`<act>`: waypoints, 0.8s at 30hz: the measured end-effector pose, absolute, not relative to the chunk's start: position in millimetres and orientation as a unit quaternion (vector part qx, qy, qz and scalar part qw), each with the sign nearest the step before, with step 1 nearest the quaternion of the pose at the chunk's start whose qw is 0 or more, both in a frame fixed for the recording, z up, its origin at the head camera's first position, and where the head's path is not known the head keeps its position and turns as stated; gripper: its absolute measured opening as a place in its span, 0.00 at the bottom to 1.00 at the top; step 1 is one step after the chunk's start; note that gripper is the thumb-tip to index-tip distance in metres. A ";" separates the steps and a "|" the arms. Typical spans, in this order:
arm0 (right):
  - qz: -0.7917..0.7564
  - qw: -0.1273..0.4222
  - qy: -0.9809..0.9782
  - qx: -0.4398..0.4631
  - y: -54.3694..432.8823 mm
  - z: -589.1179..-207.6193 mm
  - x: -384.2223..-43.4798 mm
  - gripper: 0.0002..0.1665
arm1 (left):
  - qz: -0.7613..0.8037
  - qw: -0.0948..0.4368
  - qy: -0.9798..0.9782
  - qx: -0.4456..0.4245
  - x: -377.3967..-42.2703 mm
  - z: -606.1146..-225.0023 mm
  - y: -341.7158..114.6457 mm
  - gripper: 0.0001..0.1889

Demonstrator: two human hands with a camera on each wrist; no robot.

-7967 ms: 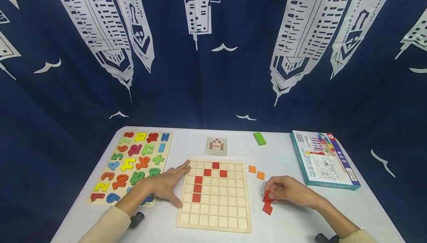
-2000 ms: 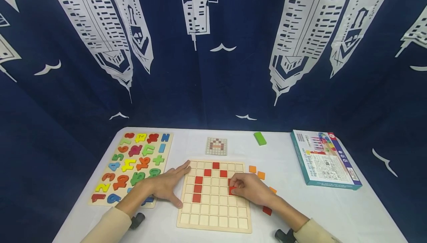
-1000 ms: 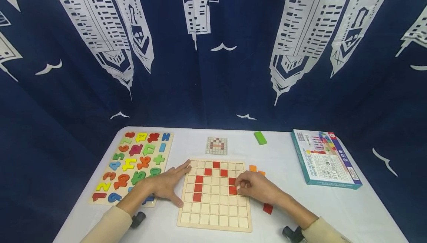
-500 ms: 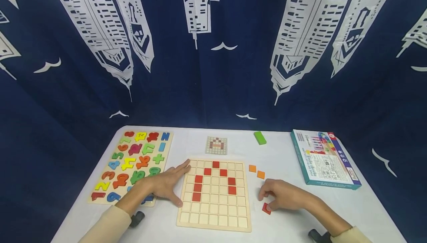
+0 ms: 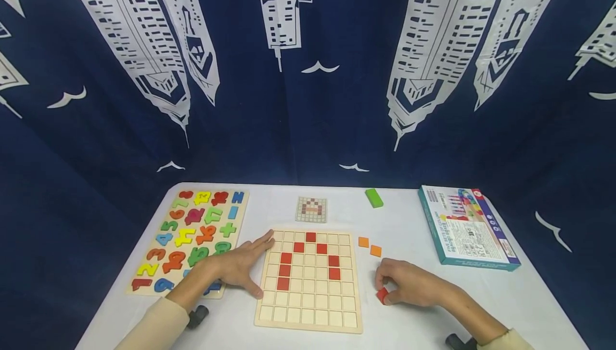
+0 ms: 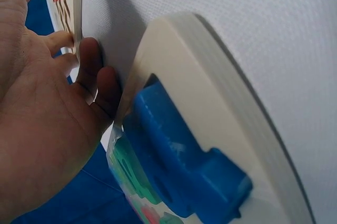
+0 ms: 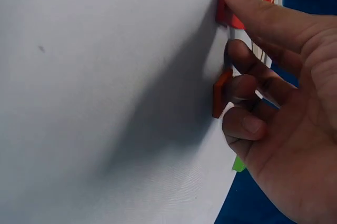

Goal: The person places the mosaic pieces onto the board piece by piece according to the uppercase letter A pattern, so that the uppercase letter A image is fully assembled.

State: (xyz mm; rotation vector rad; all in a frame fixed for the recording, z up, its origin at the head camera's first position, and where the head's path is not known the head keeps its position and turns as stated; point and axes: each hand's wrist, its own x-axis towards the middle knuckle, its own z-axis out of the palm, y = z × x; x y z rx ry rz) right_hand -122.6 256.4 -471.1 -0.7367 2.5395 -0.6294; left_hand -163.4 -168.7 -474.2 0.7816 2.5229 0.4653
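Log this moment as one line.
left hand: touches grid board at left edge | right hand: pinches red tile | other red tiles: in board cells | orange tiles: beside board

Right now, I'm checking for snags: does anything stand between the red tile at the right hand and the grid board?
Nothing visible: only white tabletop separates the red tile from the grid board. The two orange tiles lie farther from the person, off that path.

White tabletop [image 5: 414, 334] around a grid board [image 5: 308, 302]
Number board [image 5: 152, 290] left of the grid board, card [image 5: 310, 210] just beyond it, green block [image 5: 374, 198] beyond its right corner, orange tiles [image 5: 376, 251] near its right edge, box [image 5: 474, 232] farther right.
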 end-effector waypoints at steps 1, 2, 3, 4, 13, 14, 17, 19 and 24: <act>-0.228 0.205 0.914 -0.266 255.9 -471.7 -122.6 0.15 | 0.169 0.228 0.916 0.284 -163.3 -474.2 -168.8 0.66; -0.229 0.200 0.915 -0.266 255.5 -472.1 -122.6 0.15 | 0.169 0.228 0.916 0.284 -163.2 -474.2 -168.9 0.66; -0.230 0.195 0.915 -0.267 255.1 -472.5 -122.6 0.15 | 0.170 0.227 0.916 0.284 -163.1 -474.1 -168.9 0.66; -0.232 0.190 0.915 -0.268 254.6 -472.8 -122.7 0.15 | 0.171 0.227 0.916 0.284 -163.0 -474.0 -169.0 0.66; -0.314 0.174 0.895 -0.265 246.6 -472.1 -126.2 0.09 | 0.175 0.226 0.915 0.285 -162.6 -473.4 -168.7 0.66; -0.330 0.174 0.890 -0.261 244.0 -472.7 -126.7 0.08 | 0.173 0.225 0.915 0.285 -162.6 -473.4 -168.5 0.66; -0.382 0.186 0.871 -0.248 233.8 -475.7 -127.5 0.07 | 0.170 0.226 0.916 0.284 -162.6 -473.6 -168.4 0.66; -0.416 0.201 0.855 -0.237 225.6 -479.0 -127.7 0.07 | 0.169 0.226 0.916 0.285 -162.9 -473.9 -168.4 0.66; -0.453 0.213 0.837 -0.224 206.0 -485.9 -128.3 0.07 | 0.173 0.227 0.915 0.286 -163.3 -474.0 -168.4 0.66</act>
